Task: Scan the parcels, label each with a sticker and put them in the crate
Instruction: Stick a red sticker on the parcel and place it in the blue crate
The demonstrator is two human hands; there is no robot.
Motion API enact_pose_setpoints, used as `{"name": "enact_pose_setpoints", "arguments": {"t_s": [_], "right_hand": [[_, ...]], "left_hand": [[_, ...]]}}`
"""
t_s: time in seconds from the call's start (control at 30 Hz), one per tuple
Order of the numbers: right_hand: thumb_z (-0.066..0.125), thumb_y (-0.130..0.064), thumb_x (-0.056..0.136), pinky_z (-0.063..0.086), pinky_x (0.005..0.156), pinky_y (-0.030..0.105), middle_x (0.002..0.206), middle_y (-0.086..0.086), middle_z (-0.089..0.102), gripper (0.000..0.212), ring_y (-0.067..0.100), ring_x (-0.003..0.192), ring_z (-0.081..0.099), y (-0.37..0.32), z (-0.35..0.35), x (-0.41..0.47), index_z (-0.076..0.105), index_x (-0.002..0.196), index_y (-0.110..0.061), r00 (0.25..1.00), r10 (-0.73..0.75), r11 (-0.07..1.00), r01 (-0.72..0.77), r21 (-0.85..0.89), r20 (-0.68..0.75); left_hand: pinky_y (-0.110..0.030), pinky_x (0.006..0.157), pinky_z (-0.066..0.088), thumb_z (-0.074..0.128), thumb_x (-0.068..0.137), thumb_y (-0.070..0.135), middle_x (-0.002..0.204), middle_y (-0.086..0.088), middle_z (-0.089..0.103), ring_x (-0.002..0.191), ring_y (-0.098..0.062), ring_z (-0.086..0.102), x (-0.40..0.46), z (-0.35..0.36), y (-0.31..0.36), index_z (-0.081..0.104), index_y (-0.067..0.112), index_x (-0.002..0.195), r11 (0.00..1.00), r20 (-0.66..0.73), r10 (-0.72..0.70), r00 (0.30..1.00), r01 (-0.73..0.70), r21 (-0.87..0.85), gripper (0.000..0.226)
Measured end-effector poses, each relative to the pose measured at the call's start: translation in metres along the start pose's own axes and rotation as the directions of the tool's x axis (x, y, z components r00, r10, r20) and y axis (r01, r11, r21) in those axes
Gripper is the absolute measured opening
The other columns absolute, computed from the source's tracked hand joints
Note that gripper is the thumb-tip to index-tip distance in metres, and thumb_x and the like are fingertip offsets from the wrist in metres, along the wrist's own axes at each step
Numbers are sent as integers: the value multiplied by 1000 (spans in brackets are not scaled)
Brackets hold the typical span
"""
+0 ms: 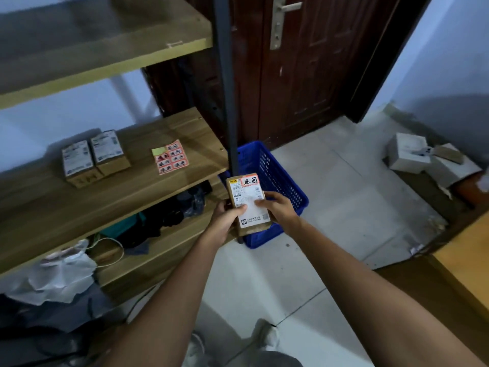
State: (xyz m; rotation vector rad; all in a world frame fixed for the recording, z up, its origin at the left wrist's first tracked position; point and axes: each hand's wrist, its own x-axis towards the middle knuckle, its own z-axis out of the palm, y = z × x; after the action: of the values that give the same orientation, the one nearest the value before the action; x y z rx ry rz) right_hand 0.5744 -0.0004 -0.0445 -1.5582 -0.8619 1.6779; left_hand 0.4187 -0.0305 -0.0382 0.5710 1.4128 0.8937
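Both hands, left hand (227, 213) and right hand (278, 207), grip a stickered parcel (248, 202) above the blue crate (275, 176) just beyond them.

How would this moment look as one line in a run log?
both hands grip stickered parcel | above blue crate | two parcels on shelf | next: probably crate

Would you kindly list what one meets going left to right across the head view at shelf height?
Two parcels on the shelf → sticker sheet → held parcel → blue crate → white boxes.
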Motion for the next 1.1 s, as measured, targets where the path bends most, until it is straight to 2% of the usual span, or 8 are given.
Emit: {"name": "enact_pose_setpoints", "arguments": {"t_s": [0.1,0.2,0.3,0.67,0.87,0.93,1.0,1.1], "right_hand": [[74,-10,83,59,77,36,103,7,69,25,24,90,69,-7,-31,5,63,102,-23,1000,-6,1000,6,-11,-16],[73,-12,84,59,75,34,103,6,69,29,21,89,69,-16,-53,10,62,109,-21,1000,-10,1000,9,-20,-25],[71,-13,85,59,72,31,99,2,68,33,17,85,68,-26,-68,16,61,116,-19,999,-22,999,21,-40,-37],[69,-16,88,55,63,23,88,-2,63,35,12,77,64,-54,-99,65,56,121,-18,998,-3,996,-2,-86,-67],[67,-17,89,54,59,20,93,-2,64,39,10,76,64,-64,-101,109,56,127,-17,996,22,990,-34,-136,-85],[67,-16,90,54,60,21,97,0,65,39,11,76,64,-69,-99,126,56,127,-17,995,42,989,-53,-138,-86],[67,-16,90,55,62,22,92,-2,63,38,10,75,64,-73,-100,144,55,126,-18,994,62,987,-74,-142,-86],[67,-16,90,57,73,28,95,-1,65,39,11,77,63,-74,-102,172,55,127,-18,994,68,983,-82,-163,-88]], "left_hand": [[-32,75,55,66,88,6,102,-2,68,88,-19,67,6,34,4,55,19,108,1000,-4,11,1000,-11,7,27],[-36,83,56,70,85,7,114,-8,68,96,-23,67,17,58,5,53,12,123,1000,-17,14,1000,-14,13,42],[-42,89,56,72,82,11,117,-8,68,101,-26,68,32,72,9,50,15,127,999,-30,2,1000,-1,45,50],[-43,91,55,71,84,14,111,-7,69,99,-23,68,94,109,19,51,16,125,998,10,-52,999,52,25,46],[-46,94,53,71,84,18,113,-7,68,103,-25,67,146,115,23,50,17,130,996,31,-77,997,76,36,51],[-44,93,54,69,85,16,114,-8,68,102,-25,66,160,117,28,50,17,130,997,34,-82,996,81,19,48],[-43,92,54,67,87,13,117,-9,67,103,-25,66,176,120,31,50,15,130,996,40,-87,995,87,0,47],[-41,90,55,66,88,10,120,-11,66,105,-27,66,200,125,35,50,14,132,995,35,-98,995,98,-9,47]]}}
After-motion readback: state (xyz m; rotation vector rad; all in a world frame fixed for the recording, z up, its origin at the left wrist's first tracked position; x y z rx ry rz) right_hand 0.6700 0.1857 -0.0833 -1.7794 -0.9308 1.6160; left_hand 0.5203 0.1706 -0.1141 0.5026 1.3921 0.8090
